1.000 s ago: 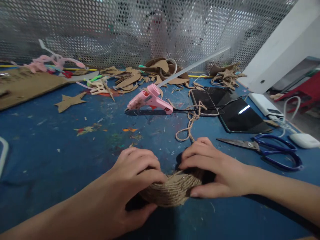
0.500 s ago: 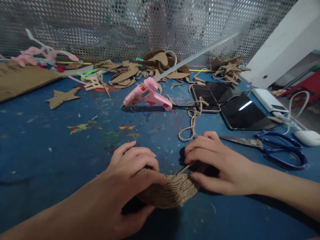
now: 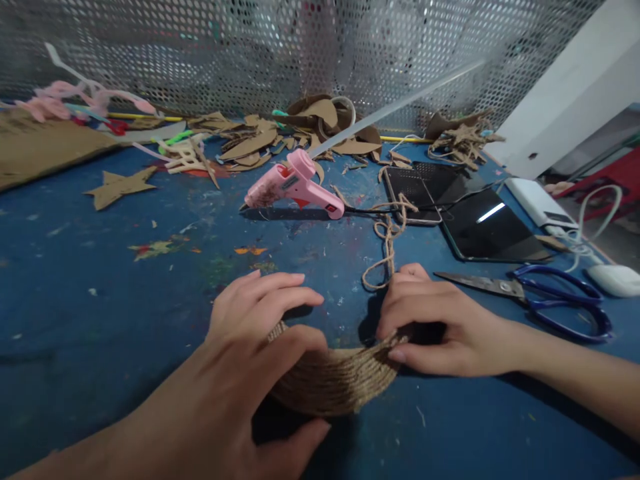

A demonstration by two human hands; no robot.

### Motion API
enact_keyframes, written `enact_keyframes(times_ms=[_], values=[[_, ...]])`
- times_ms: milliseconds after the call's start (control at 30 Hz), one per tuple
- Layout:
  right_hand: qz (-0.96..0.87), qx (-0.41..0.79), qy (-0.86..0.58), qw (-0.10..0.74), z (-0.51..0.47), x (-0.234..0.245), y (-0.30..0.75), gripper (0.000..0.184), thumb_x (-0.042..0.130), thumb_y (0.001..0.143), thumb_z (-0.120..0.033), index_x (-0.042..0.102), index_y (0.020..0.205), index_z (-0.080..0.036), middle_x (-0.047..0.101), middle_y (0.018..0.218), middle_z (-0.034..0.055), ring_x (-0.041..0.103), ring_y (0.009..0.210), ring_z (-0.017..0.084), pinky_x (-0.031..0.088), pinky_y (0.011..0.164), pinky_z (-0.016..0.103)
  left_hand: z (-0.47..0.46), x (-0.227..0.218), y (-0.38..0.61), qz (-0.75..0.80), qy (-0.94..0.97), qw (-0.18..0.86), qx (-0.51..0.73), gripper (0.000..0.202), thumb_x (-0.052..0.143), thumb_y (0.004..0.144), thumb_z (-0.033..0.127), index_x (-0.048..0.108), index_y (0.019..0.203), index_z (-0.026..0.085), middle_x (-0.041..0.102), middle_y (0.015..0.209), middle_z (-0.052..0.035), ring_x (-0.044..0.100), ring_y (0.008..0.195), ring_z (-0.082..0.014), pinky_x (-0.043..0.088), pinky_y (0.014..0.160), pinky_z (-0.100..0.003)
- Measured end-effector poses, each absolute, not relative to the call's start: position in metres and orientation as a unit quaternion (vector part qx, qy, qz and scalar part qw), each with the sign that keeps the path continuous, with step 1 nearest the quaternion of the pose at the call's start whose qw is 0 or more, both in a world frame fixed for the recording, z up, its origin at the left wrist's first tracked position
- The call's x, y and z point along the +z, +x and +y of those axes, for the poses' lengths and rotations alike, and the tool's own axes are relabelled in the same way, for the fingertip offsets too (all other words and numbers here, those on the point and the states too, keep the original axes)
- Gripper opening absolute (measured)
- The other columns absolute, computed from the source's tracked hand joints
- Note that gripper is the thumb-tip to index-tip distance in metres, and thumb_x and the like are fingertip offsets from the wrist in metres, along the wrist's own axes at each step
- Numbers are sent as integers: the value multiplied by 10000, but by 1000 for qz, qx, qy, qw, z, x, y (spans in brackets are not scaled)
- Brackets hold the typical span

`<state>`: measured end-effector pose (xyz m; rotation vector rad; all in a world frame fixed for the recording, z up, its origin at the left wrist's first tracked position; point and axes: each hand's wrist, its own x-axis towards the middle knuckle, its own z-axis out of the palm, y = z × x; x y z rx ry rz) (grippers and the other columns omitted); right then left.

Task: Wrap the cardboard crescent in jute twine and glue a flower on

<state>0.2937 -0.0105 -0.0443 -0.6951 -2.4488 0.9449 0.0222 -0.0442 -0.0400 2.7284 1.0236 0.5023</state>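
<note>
A curved piece covered in rows of jute twine (image 3: 340,383) lies between my hands at the near side of the table. My left hand (image 3: 260,347) curls around its left part, index finger along the upper edge and thumb low beside the bottom edge. At the piece's right end, my right hand (image 3: 430,323) pinches the twine against it with thumb and fingers. Loose twine (image 3: 387,247) trails from behind the right hand toward a phone. The underside of the piece is hidden.
A pink glue gun (image 3: 295,187) with a long glue stick lies beyond my hands. Blue-handled scissors (image 3: 520,290) are at right, near a tablet (image 3: 495,227), a phone (image 3: 410,193) and a white power bank (image 3: 540,200). Cardboard scraps (image 3: 255,143) and a cardboard star (image 3: 120,188) lie farther back.
My left thumb has moved away from the piece's lower edge, and the left fingers are straighter. My right fingers have closed in on the right end, pressing the twine strand down.
</note>
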Motion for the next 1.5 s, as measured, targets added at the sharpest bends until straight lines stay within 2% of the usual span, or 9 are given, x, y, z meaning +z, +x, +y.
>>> enact_keyframes(times_ms=[167, 400, 600, 900, 1100, 1267, 1500], values=[[-882, 342, -256, 199, -10, -42, 293, 87, 536, 916, -177, 605, 863, -178, 638, 789, 7, 535, 759, 121, 318, 794, 344, -51, -40, 47, 390, 888, 93, 224, 322, 634, 706, 295, 513, 1001, 251, 445, 1288, -56, 292, 1330, -290, 185, 1127, -492], [-892, 331, -239, 194, -10, -41, 293, 81, 530, 920, -169, 602, 884, -180, 645, 816, 4, 521, 782, 122, 315, 802, 337, -53, -49, 48, 372, 893, 98, 231, 347, 687, 654, 319, 536, 960, 258, 471, 1277, -38, 322, 1306, -300, 148, 1141, -500], [-896, 312, -250, 195, -9, -43, 293, 89, 522, 918, -164, 609, 901, -179, 640, 824, 16, 540, 798, 133, 324, 810, 340, -51, -53, 37, 342, 917, 102, 177, 316, 676, 708, 289, 567, 1004, 270, 453, 1336, -35, 303, 1315, -307, 120, 1134, -513], [-890, 308, -271, 198, -10, -44, 291, 98, 531, 887, -141, 621, 860, -169, 620, 802, 25, 543, 804, 139, 347, 820, 332, -50, -54, 40, 348, 910, 111, 195, 276, 674, 711, 242, 588, 968, 296, 466, 1300, 0, 325, 1288, -294, 107, 1129, -510], [-912, 267, -228, 212, -9, -44, 293, 174, 504, 903, -142, 601, 1044, -169, 612, 892, 46, 538, 848, 149, 354, 829, 341, -50, -54, 39, 354, 906, 106, 207, 256, 666, 717, 241, 610, 957, 308, 488, 1290, 9, 354, 1275, -279, 130, 1126, -485], [-933, 240, -187, 190, -10, -41, 295, 171, 468, 922, -180, 626, 987, -190, 584, 934, 53, 522, 848, 157, 343, 840, 363, -49, -53, 39, 340, 913, 89, 206, 260, 650, 714, 240, 623, 964, 309, 499, 1284, 11, 382, 1252, -281, 148, 1120, -479], [-932, 229, -216, 180, -12, -42, 292, 167, 479, 922, -215, 645, 930, -195, 578, 925, 54, 526, 861, 156, 340, 855, 358, -51, -54, 46, 359, 899, 103, 228, 239, 617, 711, 186, 599, 928, 283, 498, 1274, 0, 381, 1262, -278, 174, 1122, -490]])
